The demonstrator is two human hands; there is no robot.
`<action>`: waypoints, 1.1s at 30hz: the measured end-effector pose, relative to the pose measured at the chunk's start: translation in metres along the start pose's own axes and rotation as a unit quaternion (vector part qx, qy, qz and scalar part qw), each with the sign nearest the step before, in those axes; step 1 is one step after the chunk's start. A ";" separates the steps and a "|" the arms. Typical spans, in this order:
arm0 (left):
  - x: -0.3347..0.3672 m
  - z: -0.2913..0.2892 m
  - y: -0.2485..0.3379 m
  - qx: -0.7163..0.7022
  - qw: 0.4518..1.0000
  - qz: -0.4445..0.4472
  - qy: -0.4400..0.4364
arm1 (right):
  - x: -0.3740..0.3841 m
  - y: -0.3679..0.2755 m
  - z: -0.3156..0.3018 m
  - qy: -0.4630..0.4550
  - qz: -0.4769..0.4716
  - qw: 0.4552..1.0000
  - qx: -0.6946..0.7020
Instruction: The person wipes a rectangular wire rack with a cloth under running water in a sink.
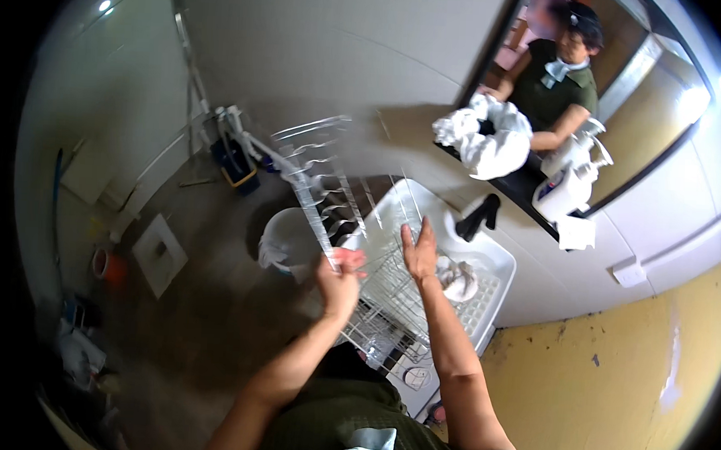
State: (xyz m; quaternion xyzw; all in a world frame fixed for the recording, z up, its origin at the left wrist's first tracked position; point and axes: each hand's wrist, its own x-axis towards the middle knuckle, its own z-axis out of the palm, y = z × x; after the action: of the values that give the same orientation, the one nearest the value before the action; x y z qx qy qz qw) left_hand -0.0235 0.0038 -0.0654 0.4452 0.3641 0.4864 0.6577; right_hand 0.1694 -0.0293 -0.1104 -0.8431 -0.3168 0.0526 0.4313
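My left hand (339, 284) is closed round the lower end of a shiny metal wire rack (322, 179), which stands tilted up and to the left with several wavy rungs. My right hand (420, 256) has its fingers stretched out beside the rack's wire grid (398, 295); whether it touches the wires I cannot tell. Below both hands is a white sink (499, 267) with a ribbed washboard side. A crumpled white cloth (457, 279) lies in it, right of my right wrist. The rack is partly blurred, and its lower part overlaps the sink's front edge.
A black tap (479, 218) rises at the sink's back. Under the mirror, a shelf bears a bundled white cloth (492, 154) and a white pump bottle (567, 190). A white bucket (284, 226) stands left of the sink, a dark blue mop bucket (234, 165) behind, an orange pot (111, 267) farther left.
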 end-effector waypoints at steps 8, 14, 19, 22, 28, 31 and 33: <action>0.029 -0.023 0.035 0.005 0.998 0.050 0.038 | -0.005 0.028 -0.023 0.118 -0.003 0.984 0.135; 0.025 -0.027 0.026 -0.084 0.996 -0.006 0.003 | -0.019 -0.015 0.006 -0.047 0.118 0.909 0.396; 0.030 -0.033 0.040 -0.112 0.993 -0.031 0.015 | -0.022 -0.044 -0.006 0.024 0.150 0.874 0.462; 0.022 -0.021 0.045 -0.118 0.993 -0.017 0.028 | -0.031 -0.052 0.009 0.116 0.174 0.848 0.487; 0.031 -0.021 0.044 -0.105 0.992 0.030 0.068 | -0.095 -0.092 0.038 0.023 0.200 0.855 0.478; 0.046 -0.047 0.062 -0.098 0.991 0.045 0.080 | -0.116 -0.097 0.017 -0.210 0.143 0.913 0.318; 0.053 -0.054 0.076 -0.086 0.990 0.067 0.087 | -0.129 -0.076 0.002 -0.249 0.008 0.943 0.222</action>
State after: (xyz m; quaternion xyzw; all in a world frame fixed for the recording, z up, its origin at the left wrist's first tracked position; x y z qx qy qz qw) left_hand -0.0833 0.0776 -0.0146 0.3664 0.3461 0.5959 0.6251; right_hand 0.0294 -0.0707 -0.0775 -0.6882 -0.3876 0.3335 0.5148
